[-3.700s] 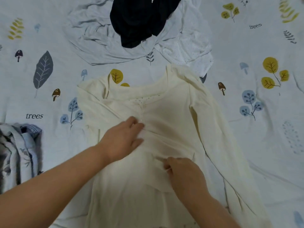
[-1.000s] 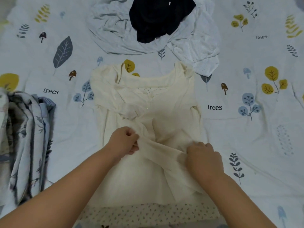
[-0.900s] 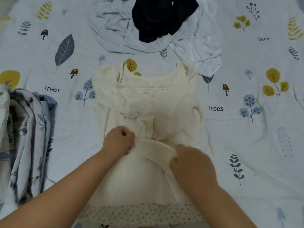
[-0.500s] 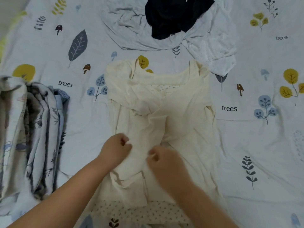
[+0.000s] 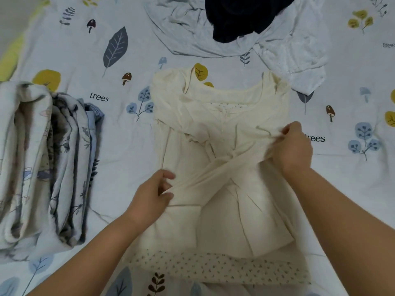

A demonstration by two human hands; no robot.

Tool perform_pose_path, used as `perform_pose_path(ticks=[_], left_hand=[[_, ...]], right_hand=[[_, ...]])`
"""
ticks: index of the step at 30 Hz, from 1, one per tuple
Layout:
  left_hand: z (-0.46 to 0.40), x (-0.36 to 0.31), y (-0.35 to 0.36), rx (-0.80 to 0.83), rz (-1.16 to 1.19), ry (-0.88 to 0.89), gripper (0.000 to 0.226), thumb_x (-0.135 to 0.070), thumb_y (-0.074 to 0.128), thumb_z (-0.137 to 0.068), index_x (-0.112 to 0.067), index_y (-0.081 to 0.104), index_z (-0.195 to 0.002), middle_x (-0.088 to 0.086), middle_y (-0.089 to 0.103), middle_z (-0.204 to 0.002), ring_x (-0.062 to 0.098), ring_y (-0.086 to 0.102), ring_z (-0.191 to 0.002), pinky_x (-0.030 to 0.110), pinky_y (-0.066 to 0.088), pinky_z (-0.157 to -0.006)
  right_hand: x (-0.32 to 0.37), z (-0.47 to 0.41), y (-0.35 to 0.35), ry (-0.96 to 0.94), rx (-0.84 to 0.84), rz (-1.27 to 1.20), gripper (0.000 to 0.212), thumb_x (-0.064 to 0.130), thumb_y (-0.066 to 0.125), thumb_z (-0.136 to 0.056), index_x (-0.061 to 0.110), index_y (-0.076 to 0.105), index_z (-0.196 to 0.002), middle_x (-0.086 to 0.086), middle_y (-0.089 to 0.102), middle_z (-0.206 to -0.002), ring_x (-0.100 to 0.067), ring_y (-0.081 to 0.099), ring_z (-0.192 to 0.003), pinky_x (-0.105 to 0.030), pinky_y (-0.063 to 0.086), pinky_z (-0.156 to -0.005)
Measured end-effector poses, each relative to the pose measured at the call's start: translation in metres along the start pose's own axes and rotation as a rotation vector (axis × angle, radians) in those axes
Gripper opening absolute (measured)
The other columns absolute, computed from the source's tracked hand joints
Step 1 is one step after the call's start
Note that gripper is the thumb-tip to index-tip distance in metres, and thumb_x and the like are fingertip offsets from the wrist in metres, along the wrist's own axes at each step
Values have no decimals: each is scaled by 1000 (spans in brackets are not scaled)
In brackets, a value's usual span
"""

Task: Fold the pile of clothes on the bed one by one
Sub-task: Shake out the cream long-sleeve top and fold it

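**Sleeve pulled taut across the cream top**

Half a second ago both hands met at the garment's middle; now the left hand (image 5: 152, 194) and right hand (image 5: 296, 146) are apart, fingers pinched shut on a sleeve (image 5: 222, 167) stretched between them over the cream top (image 5: 224, 221) on the bed (image 5: 128, 146). Folding continues. The unfolded pile (image 5: 245, 22) is cropped above.

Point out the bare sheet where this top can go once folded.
Bare sheet lies between the cream top and the folded stack, and right of the top. The far side is crowded by the unfolded pile.
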State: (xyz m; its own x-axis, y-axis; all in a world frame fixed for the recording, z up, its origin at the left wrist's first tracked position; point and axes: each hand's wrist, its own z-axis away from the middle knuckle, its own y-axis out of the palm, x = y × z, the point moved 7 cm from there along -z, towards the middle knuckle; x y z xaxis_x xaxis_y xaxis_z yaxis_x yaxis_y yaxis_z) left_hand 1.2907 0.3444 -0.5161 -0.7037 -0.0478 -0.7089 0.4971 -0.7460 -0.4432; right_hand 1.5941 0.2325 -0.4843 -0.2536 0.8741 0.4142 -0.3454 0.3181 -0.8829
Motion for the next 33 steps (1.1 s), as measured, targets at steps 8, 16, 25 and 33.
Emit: perform_pose_path(ticks=[8, 16, 25, 33], left_hand=[[36, -35, 5, -161, -498, 557, 27, -11, 54, -85, -9, 66, -109, 8, 59, -118, 22, 53, -107, 23, 36, -91], [50, -7, 2, 8, -664, 597, 70, -54, 15, -96, -21, 67, -64, -12, 64, -75, 4, 59, -80, 24, 26, -99], [73, -2, -4, -38, -771, 656, 51, -41, 30, -96, -9, 64, -117, 7, 66, -114, 21, 63, -105, 34, 38, -102], [80, 43, 19, 293, -1244, 663, 104, -58, 83, -44, -15, 51, -133, 10, 45, -142, 31, 46, -126, 52, 45, -92]], right_hand=[[55, 78, 42, -725, 37, 336, 56, 17, 58, -85, 8, 44, -138, -29, 34, -144, -42, 35, -132, -53, 29, -106], [1, 114, 85, -795, 414, 575, 62, 47, 20, -99, 29, -17, -145, -1, -19, -156, -20, -17, -144, -39, -14, -112], [-46, 146, 46, -787, 486, 532, 57, 47, 6, -96, 26, -9, -146, -4, -22, -153, -25, -18, -142, -38, -7, -113], [-105, 170, 23, -855, 724, 721, 121, 58, 75, -62, 14, 4, -150, -22, -2, -154, -38, 4, -142, -36, -6, -112]])
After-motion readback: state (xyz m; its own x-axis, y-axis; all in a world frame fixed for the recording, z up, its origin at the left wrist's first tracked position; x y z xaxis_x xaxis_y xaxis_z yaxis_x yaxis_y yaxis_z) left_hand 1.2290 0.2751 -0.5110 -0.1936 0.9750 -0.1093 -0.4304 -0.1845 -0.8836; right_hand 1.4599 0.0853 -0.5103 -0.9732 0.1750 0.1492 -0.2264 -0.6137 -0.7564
